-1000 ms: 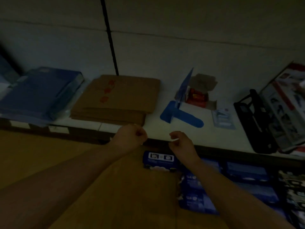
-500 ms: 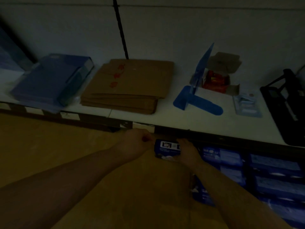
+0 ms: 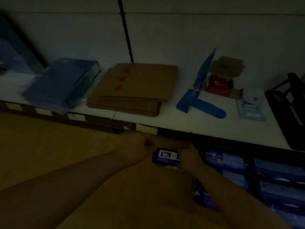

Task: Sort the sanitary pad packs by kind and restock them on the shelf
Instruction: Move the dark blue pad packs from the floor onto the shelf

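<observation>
Darkness made both hands hard to read. The right hand [image 3: 189, 160] had its fingers curled over the right end of a small dark-blue sanitary pad pack with a white label [image 3: 165, 157], which sat between the two hands. The left hand [image 3: 137, 148] was just beside the pack's left end, fingers tucked under; whether it gripped the pack could not be told. A brown cardboard carton [image 3: 115, 195] lay beneath both forearms. Beyond the hands ran a white shelf [image 3: 181, 124] bearing a stack of flattened brown cardboard [image 3: 137, 90]. Right of the right hand lay rows of blue packs [image 3: 231, 162].
</observation>
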Demonstrator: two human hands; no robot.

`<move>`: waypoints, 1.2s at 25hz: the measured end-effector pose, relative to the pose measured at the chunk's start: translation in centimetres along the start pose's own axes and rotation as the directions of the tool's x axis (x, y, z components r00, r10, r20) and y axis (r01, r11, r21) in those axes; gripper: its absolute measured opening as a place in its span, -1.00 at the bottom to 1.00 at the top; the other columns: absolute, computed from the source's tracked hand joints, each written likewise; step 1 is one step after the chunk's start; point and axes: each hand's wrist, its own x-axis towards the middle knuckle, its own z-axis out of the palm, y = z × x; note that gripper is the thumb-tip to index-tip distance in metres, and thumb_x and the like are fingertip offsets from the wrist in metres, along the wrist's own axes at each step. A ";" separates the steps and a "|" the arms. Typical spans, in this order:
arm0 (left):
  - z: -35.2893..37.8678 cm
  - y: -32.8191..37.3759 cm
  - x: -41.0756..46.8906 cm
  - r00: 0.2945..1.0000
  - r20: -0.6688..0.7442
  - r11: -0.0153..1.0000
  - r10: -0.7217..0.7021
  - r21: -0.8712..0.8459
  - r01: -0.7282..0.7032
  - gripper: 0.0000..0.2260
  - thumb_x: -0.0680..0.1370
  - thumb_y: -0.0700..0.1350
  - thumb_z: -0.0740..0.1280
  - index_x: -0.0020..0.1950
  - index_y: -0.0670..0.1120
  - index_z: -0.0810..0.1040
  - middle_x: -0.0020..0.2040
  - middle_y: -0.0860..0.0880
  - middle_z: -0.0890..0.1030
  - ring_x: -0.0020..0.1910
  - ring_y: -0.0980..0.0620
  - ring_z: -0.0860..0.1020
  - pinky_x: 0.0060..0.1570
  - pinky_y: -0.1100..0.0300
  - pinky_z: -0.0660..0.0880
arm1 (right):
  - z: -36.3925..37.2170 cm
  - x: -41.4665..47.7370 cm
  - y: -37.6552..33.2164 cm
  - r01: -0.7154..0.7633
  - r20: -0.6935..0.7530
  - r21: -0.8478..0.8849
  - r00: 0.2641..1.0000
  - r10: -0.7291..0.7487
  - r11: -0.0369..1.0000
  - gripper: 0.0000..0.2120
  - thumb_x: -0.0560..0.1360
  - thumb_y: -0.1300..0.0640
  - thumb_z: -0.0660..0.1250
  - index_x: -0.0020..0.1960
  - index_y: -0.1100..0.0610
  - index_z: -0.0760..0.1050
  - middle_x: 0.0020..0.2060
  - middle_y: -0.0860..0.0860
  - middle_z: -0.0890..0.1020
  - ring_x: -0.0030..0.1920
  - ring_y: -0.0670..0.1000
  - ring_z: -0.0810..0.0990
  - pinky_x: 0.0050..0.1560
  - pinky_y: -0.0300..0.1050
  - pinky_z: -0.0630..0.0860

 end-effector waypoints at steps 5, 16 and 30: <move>-0.3 0.3 0.0 0.995 0.078 0.998 -0.057 -0.011 0.058 -0.54 0.50 -0.04 0.36 0.36 -0.12 0.36 0.28 -0.07 0.46 0.08 0.13 0.41 0.00 0.37 0.36 | -6.7 -2.9 0.6 -0.019 0.106 0.356 0.994 -0.020 0.934 -0.35 0.35 -0.07 0.48 0.38 -0.07 0.33 0.26 0.02 0.46 0.29 0.07 0.35 0.38 -0.01 0.23; -1.9 2.0 1.6 0.998 0.023 0.713 0.056 -0.701 -0.024 -0.47 0.28 -0.23 0.52 0.09 0.18 0.40 0.03 0.20 0.55 0.05 0.26 0.52 -0.15 0.46 0.52 | -18.0 -9.8 -0.3 0.155 -0.149 0.757 0.987 -0.062 0.635 -0.54 0.31 0.10 0.48 0.15 -0.14 0.46 0.11 -0.13 0.52 0.13 -0.13 0.51 0.15 -0.26 0.46; -24.4 15.6 -9.0 0.997 0.053 0.704 -0.052 -0.706 0.074 -0.42 0.25 -0.27 0.55 0.07 0.17 0.36 0.05 0.15 0.57 0.06 0.18 0.56 0.01 0.25 0.56 | -40.1 -24.8 -9.9 0.165 -0.260 0.717 0.965 0.040 0.677 -0.36 0.21 0.21 0.58 0.17 -0.12 0.39 -0.02 -0.34 0.43 -0.06 -0.40 0.43 -0.04 -0.62 0.35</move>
